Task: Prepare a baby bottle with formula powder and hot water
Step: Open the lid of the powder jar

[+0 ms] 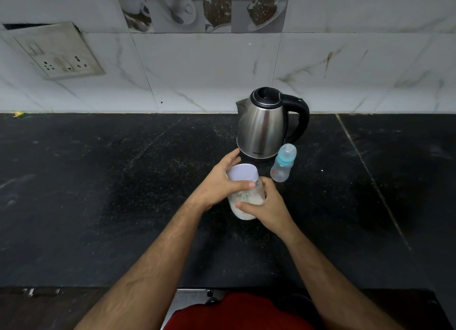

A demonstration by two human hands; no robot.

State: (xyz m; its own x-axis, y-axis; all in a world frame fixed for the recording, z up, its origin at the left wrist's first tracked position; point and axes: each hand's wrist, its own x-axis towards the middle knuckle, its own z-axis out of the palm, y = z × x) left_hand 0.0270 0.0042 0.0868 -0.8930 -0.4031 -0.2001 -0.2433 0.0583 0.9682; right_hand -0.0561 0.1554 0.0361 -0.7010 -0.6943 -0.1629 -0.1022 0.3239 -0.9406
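Note:
A clear jar of whitish formula powder [243, 206] with a pale lilac lid [243, 176] stands on the black counter [111, 193] in front of me. My left hand [219, 181] grips the lid from the left, fingers curled over its rim. My right hand [265, 205] holds the jar's body from the right. A small baby bottle [282, 168] with a teal collar and clear cap stands just right of the jar. Behind them sits a steel electric kettle [262, 126] with a black handle, lid closed.
A marble-tiled wall rises behind the counter, with a switch and socket plate [59, 53] at upper left. The counter's front edge runs across the bottom of the view, near my red clothing [237, 315].

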